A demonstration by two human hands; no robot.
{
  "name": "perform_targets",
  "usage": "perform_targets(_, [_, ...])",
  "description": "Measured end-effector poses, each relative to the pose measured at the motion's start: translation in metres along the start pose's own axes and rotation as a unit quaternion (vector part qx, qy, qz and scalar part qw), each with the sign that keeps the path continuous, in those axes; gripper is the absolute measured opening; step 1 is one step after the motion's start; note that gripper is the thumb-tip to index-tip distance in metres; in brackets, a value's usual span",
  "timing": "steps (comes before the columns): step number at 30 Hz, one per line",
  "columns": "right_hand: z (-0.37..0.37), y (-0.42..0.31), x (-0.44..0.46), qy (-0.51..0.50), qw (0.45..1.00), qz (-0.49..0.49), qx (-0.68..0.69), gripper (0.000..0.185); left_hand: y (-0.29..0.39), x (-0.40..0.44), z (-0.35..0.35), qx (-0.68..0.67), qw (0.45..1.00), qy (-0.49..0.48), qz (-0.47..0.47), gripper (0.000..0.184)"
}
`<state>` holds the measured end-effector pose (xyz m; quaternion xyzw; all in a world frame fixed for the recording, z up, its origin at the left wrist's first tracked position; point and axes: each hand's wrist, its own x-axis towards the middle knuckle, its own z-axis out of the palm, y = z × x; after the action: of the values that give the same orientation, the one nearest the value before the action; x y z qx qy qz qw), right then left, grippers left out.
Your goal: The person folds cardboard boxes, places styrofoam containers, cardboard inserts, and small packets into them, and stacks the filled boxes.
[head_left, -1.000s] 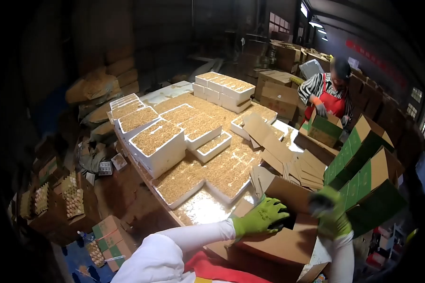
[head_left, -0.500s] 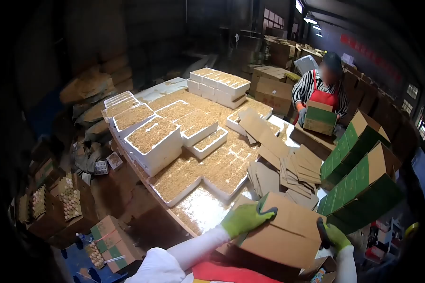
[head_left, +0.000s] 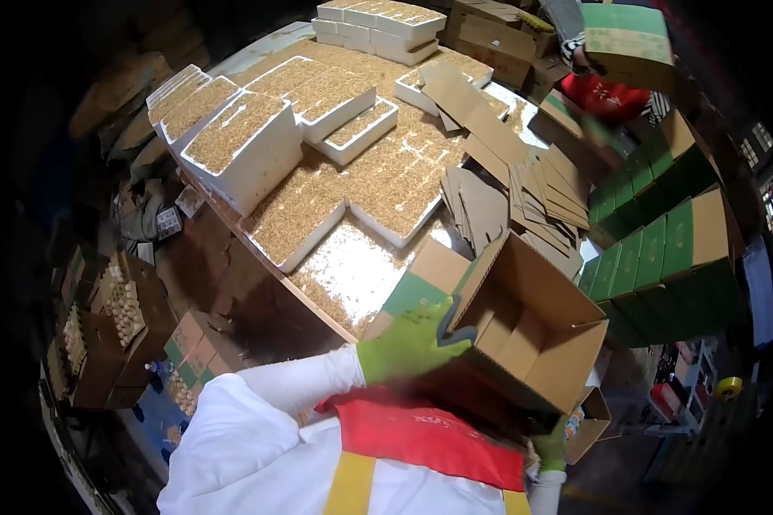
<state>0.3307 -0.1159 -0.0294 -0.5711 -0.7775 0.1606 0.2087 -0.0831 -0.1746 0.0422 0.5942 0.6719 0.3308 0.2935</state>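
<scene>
We have the fingers [head_left: 461, 336] of our left hand [head_left: 404, 345] clamped on a corner of an open carton [head_left: 524, 300], with a dark-coated thumb and finger to either side of that corner. Our right hand [head_left: 551, 445] sits low at the carton's other side, largely hidden behind it, so we cannot tell whether its fingers are apart or closed. Between our two hands the carton tilts, its mouth facing up towards us, and we see its bare brown inner walls.

Just beyond our left fingers we see a green-and-tan carton [head_left: 408, 296], partly covered by the glove. Nearer to us than those fingers is our red apron [head_left: 429, 433]. Just beside our right hand stands a small carton [head_left: 590, 422] with bright-coloured contents too small to make out.

Farther from our left fingers, a bright bare patch of the desk [head_left: 352, 266] shows, and past it are white boxes [head_left: 270, 167] full of brown grainy material. Flat cardboard pieces [head_left: 551, 197] lie beyond the open carton. To the right of our fingers we have a row of green cartons [head_left: 653, 257], with a yellow roll [head_left: 730, 388] farther out. Well beyond them is a co-worker [head_left: 605, 99] in a red apron, a green-topped box [head_left: 624, 39] in front. Far to the left of our fingers are trays of eggs [head_left: 124, 311].
</scene>
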Motion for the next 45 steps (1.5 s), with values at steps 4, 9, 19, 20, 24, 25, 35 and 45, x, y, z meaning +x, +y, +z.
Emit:
perform_targets(4, [-0.046,-0.067,0.087,0.098,0.965,0.027,0.243,0.055,0.008,-0.009,-0.011,0.014,0.999,-0.037,-0.013,0.073])
perform_targets(9, [-0.008,-0.126,0.130,0.063,0.961,-0.100,-0.249,0.084,-0.048,0.014,-0.013,-0.203,0.976,-0.067,0.026,0.073])
perform_targets(19, [-0.006,-0.126,0.153,0.052,0.977,-0.100,-0.182,0.073,-0.229,0.213,0.013,-0.131,0.782,0.254,-0.554,0.121])
perform_targets(20, [-0.004,-0.130,0.149,0.048,0.979,-0.091,-0.173,0.073,-0.225,0.211,0.012,-0.196,0.770,0.289,-0.533,0.120])
perform_targets(24, [-0.007,-0.137,0.149,0.037,0.979,-0.084,-0.183,0.073,-0.225,0.226,0.014,-0.317,0.687,0.456,-0.468,0.110])
perform_targets(25, [-0.004,-0.128,0.147,0.053,0.976,-0.102,-0.183,0.072,-0.227,0.221,0.014,-0.315,0.692,0.477,-0.441,0.107])
perform_targets(35, [0.005,-0.107,0.140,0.091,0.978,-0.082,-0.167,0.076,-0.208,0.143,-0.023,-0.558,0.604,0.516,-0.241,0.068])
perform_targets(45, [-0.010,-0.109,0.138,0.119,0.974,-0.140,-0.132,0.060,-0.140,0.058,-0.110,-0.425,0.860,0.283,-0.010,0.047])
